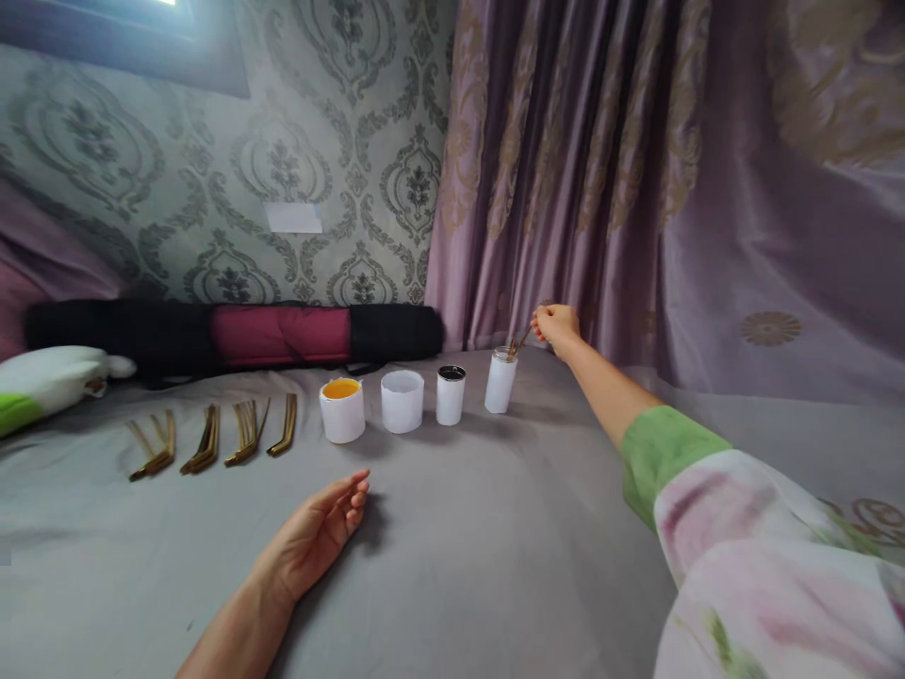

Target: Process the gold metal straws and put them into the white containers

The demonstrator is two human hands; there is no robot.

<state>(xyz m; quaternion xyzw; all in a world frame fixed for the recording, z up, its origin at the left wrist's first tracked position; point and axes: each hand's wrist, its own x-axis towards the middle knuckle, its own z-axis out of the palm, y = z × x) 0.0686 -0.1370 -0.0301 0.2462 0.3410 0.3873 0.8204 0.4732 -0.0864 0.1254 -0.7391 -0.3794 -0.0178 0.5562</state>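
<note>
Right grip [558, 328] pinching, apparently, a thin brown stick [524, 337].
Arm [604, 387] outstretched; white jar [500, 385] below the grip, leftward; left grip [320, 530] loosely uncurled.

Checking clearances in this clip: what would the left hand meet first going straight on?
The left hand would likely meet the second white container from the left, though hand height is unclear.

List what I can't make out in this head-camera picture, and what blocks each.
All in the head view:
Bottom inside the rightmost white jar: hidden by its side.
Number of thin brown strips in the right hand: too small, partly covered by that hand.
Floor of the plain white tub: hidden by its front wall.
Rest of the white-and-green item: cut off by the left edge.
</note>
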